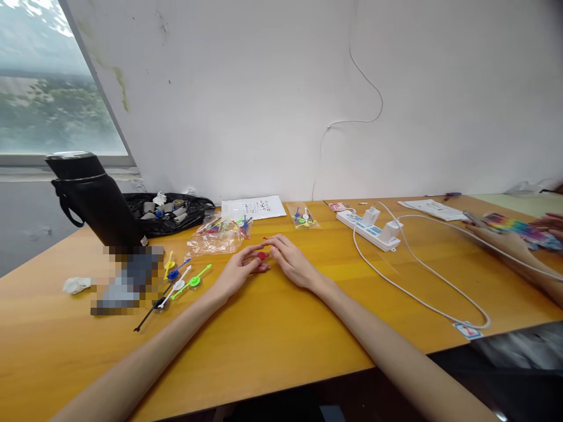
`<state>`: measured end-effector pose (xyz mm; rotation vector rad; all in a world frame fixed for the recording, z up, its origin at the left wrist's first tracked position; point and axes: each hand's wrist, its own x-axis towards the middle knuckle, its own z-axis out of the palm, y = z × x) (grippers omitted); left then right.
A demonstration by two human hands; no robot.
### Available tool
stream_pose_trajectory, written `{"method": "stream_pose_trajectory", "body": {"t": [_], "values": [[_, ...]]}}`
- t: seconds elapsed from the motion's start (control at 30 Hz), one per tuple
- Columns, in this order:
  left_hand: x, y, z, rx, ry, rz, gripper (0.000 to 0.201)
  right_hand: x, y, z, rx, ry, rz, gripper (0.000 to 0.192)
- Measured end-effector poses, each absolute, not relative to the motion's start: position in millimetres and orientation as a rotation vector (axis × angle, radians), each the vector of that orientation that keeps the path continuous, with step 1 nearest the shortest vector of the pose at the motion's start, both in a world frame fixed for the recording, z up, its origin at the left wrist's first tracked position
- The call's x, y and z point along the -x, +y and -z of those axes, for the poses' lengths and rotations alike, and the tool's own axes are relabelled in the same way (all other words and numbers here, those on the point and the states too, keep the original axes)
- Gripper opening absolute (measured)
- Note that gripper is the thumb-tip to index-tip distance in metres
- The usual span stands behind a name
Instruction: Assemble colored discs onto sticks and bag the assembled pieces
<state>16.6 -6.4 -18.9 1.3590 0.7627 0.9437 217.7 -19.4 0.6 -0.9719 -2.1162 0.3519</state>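
My left hand (240,269) and my right hand (290,261) meet over the middle of the wooden table (281,334), fingertips pinched together on a small red plastic piece (262,256). Just left of my left hand lie several coloured plastic pointers with round hubs: yellow (169,262), blue (176,271), white (178,285), green (193,281) and black (152,309). A clear bag (220,234) of more such pieces lies behind my hands, and a smaller bag (303,217) sits further back.
A black flask (94,199) stands at the left beside a black bag (167,212) of small parts. A white power strip (368,228) with plugs and a looping cable (417,293) lies right. Another person's hands (528,240) hold colourful items at far right. Papers (253,207) lie by the wall.
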Motion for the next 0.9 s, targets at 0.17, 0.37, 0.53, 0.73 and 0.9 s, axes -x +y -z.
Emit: {"method": "stream_pose_trajectory", "body": {"t": [0.17,0.37,0.53,0.73,0.9], "values": [[-17.2,-4.9,22.5,-1.341,0.770,-0.942,0.053,-237.0,-4.0,12.6,1.299,-2.071,-0.082,0.040],[-17.8,-4.3,25.2,-1.378,0.781,-0.935,0.052,-243.5,-0.4,22.2,1.516,-2.202,0.067,0.041],[-18.9,-3.7,26.9,-1.381,0.755,-0.947,0.050,-242.3,0.9,16.8,1.545,-2.147,0.143,0.021],[-19.7,-4.0,27.6,-1.377,0.741,-0.950,0.049,-249.4,4.0,18.2,1.613,-2.044,0.204,0.009],[-19.3,-3.3,29.1,-1.376,0.723,-0.953,0.046,-247.6,5.1,18.8,1.549,-1.976,0.059,0.007]]}}
